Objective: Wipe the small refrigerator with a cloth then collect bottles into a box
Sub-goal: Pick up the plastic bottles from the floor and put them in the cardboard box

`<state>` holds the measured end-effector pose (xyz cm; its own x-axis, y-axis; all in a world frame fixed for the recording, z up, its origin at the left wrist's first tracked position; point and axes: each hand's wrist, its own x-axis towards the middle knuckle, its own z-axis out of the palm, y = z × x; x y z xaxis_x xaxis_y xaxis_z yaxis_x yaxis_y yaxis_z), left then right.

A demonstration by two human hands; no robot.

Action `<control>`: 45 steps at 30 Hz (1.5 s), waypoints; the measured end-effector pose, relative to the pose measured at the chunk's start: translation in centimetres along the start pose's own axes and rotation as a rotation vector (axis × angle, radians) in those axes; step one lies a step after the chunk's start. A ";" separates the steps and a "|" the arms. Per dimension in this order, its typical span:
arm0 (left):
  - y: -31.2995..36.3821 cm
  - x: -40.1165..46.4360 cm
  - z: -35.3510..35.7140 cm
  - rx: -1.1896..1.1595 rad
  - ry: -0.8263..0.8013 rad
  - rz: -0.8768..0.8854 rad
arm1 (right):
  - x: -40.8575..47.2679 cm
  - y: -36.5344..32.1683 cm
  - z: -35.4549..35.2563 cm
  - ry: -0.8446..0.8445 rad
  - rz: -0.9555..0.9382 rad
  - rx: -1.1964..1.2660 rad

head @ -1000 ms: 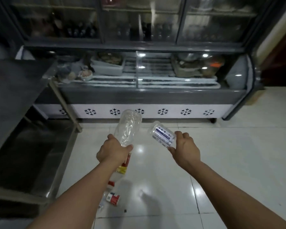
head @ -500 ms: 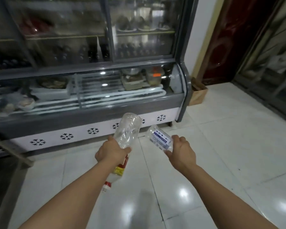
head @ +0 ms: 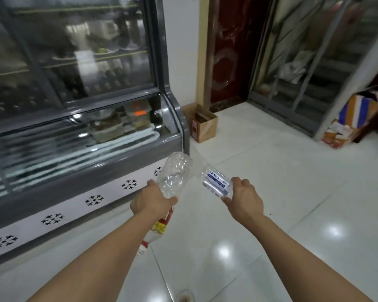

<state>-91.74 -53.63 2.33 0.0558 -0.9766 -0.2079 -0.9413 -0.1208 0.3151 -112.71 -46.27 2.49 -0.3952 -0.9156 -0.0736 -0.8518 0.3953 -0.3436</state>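
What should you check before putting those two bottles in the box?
1. Left hand grips the big bottle: ok, fingers wrap its middle.
2. Right hand holds the small bottle: ok, fingers and thumb curl round its end.
3. Box in sight: ok, a cardboard box stands on the floor beside the refrigerator, by the door.
4. Box open on top: ok, its flaps look raised.
5. Room inside the box: cannot tell, the inside is too dark and far.
6. Floor between the hands and the box free of things: ok, only bare tiles show.
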 end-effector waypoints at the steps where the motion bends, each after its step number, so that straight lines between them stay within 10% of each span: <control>1: 1.4 1.4 0.4 0.002 -0.009 0.016 | 1.5 0.7 -0.3 0.004 0.011 -0.009; 18: 25.5 27.1 1.6 -0.035 -0.030 0.146 | 31.9 8.1 -7.7 0.058 0.126 -0.080; 45: 52.2 66.8 5.8 -0.149 -0.042 -0.214 | 88.3 13.5 -10.5 -0.120 -0.171 -0.107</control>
<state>-139.11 -124.10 -0.51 0.2314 -0.9182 -0.3216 -0.8502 -0.3515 0.3918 -162.71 -120.99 1.16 -0.2035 -0.9696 -0.1358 -0.9371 0.2330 -0.2600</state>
